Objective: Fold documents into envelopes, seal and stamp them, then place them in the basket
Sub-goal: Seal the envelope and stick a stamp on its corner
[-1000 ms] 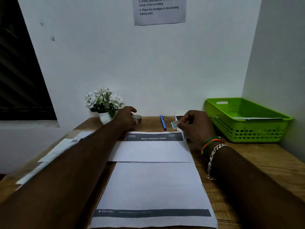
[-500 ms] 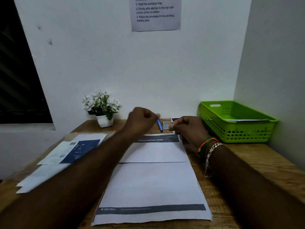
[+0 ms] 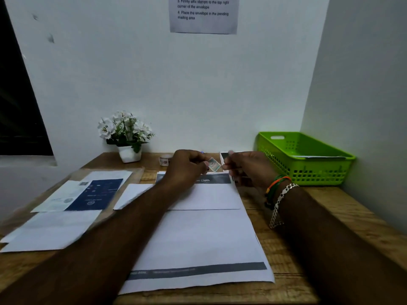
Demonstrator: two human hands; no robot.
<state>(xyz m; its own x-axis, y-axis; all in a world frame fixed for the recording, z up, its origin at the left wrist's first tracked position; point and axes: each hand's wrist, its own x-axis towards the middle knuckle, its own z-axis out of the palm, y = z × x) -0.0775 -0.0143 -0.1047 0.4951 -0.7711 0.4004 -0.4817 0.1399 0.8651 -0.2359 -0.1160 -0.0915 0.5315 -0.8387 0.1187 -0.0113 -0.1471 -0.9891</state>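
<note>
Two bare forearms, no sleeves in sight, reach in from the lower edge of the frame, ending in the left hand [image 3: 187,167] and the right hand [image 3: 246,167]. The right wrist carries a silver chain-link metal bracelet [image 3: 280,202], its links hanging loose down the arm. Just hand-side of that chain sit thin orange and green thread bands [image 3: 276,183], stacked close together. The left wrist and the visible fingers carry no jewellery.

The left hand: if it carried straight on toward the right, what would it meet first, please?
Probably the right hand: the left hand holds the stamp between them, though depth is unclear.
</note>
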